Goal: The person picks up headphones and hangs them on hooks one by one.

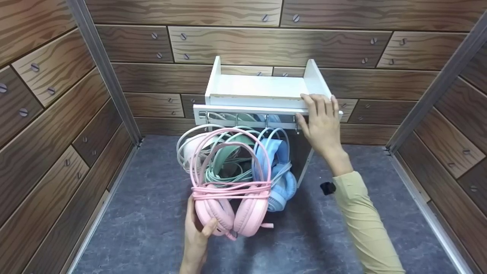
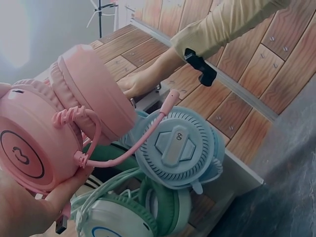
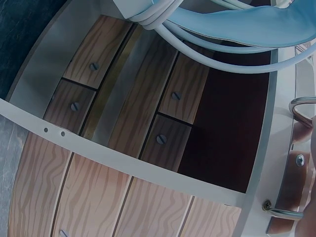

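Note:
My left hand (image 1: 196, 239) holds a pink headset (image 1: 252, 215) by its left ear cup, the thumb across the cup's lower edge. Pink cable is wound round both cups, and a short microphone boom (image 2: 143, 143) sticks out. The headset is in front of a white shelf rack (image 1: 262, 86) with a row of hooks. Blue headphones (image 1: 280, 192), green headphones (image 1: 224, 160) and white headphones (image 1: 191, 150) hang below the hooks. My right hand (image 1: 323, 123) grips the rack's front rail near its right end, fingers over the top and thumb in front, beside the rightmost hook (image 1: 297, 127).
Wood-patterned panels (image 1: 243, 43) rise behind and on both sides, with metal strips (image 1: 102, 68) at the corners. The floor (image 1: 133, 213) is dark grey. A small black device (image 1: 327, 188) is worn at my right wrist.

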`<state>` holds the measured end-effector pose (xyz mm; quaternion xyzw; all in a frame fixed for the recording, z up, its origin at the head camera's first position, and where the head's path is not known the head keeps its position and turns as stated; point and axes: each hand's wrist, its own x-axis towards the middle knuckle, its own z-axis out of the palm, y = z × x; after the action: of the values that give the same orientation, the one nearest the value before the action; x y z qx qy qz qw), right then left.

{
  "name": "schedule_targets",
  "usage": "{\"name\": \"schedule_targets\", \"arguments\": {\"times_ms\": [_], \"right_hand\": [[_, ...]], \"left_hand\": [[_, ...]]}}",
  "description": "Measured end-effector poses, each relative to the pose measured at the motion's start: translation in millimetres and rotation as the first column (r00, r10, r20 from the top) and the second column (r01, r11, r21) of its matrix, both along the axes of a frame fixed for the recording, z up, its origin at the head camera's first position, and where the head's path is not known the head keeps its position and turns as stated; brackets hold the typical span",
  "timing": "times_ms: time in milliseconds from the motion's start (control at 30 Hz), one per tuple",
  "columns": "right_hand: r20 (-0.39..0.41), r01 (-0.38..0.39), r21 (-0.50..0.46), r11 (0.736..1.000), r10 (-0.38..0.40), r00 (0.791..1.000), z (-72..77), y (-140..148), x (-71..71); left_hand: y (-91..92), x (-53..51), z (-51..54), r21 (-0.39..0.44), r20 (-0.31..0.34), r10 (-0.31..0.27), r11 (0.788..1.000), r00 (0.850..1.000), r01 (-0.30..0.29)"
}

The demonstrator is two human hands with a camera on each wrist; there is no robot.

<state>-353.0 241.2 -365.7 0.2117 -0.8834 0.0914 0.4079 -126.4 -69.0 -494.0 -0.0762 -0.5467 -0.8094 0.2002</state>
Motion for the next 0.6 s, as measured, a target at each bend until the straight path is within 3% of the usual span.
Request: {"name": "schedule_targets", "arguments": {"times_ms": [300,600], "right_hand": [[0.000,-0.004,-0.006,1.000,0.004,1.000,1.4,0,1.4],[0.013,0.004,0.014,1.000,-0.004,1.000,4.1,0,3.6]], "left_hand": [[8.5,-2.4,1.1,-0.044,-0.048,-0.040,0.998,0.998,0.038],[15.4,-2.7,3.2,-0.044,-0.035,-0.081,0.996,0.996,0.080]]}}
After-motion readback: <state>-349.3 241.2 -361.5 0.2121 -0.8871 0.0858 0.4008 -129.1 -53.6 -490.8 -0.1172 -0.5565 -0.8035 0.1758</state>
